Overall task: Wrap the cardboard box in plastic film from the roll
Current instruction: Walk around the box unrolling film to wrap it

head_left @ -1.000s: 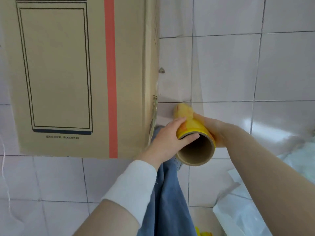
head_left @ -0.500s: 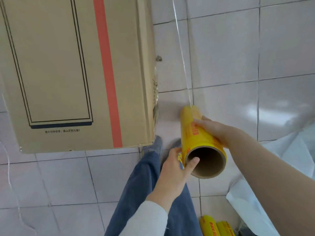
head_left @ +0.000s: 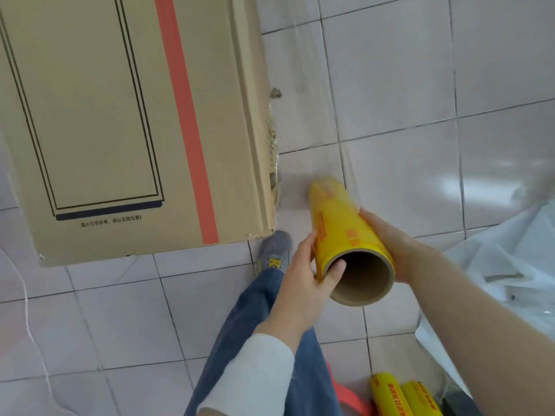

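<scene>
A tall cardboard box (head_left: pixel 99 115) with an orange stripe and a black outlined panel stands on the tiled floor at the upper left. To its right I hold a yellow roll of plastic film (head_left: pixel 339 223), its open cardboard core facing me. My left hand (head_left: pixel 303 283) grips the roll's near left side, thumb hooked into the core. My right hand (head_left: pixel 387 238) holds the right side. A clear sheet of film (head_left: pixel 303 94) stretches from the roll up toward the box's right edge, where crumpled film clings.
My leg in blue jeans (head_left: pixel 270 340) and a grey shoe (head_left: pixel 274 250) stand just below the box's corner. Two spare yellow rolls (head_left: pixel 402 397) lie at the bottom right. White plastic sheeting (head_left: pixel 495 265) is heaped at the right. A thin white string (head_left: pixel 27 313) trails at the left.
The view has tilted down and the box has shifted up-left in frame. The roll has come lower and nearer to me, held in both hands throughout; the spare rolls have come into view.
</scene>
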Tool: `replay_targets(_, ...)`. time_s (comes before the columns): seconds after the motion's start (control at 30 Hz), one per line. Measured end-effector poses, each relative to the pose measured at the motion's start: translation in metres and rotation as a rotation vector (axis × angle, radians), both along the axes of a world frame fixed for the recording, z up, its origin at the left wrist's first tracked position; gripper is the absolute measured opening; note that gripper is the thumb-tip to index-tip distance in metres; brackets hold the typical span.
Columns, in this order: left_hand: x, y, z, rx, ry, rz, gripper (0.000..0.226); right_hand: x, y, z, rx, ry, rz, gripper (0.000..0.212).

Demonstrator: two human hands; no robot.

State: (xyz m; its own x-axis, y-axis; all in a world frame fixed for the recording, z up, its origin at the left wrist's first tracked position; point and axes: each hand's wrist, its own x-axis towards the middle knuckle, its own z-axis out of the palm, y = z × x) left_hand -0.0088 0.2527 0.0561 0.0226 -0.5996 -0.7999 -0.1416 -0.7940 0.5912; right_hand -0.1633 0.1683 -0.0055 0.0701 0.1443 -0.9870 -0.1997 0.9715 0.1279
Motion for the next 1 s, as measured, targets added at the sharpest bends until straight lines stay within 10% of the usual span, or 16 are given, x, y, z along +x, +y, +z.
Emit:
replay_targets(0.37,0.011,0.036,0.005,0.147,-0.017,-0.163,0.097,0.029,0.028,-0.015,-0.062,0.089,0.381,0.091)
replay_targets(1.0,0.068,0.073,-0.006,0.123,-0.009,-0.335,0.054,0.063,0.111,0.024,-0.035,0.102,-0.296,0.057)
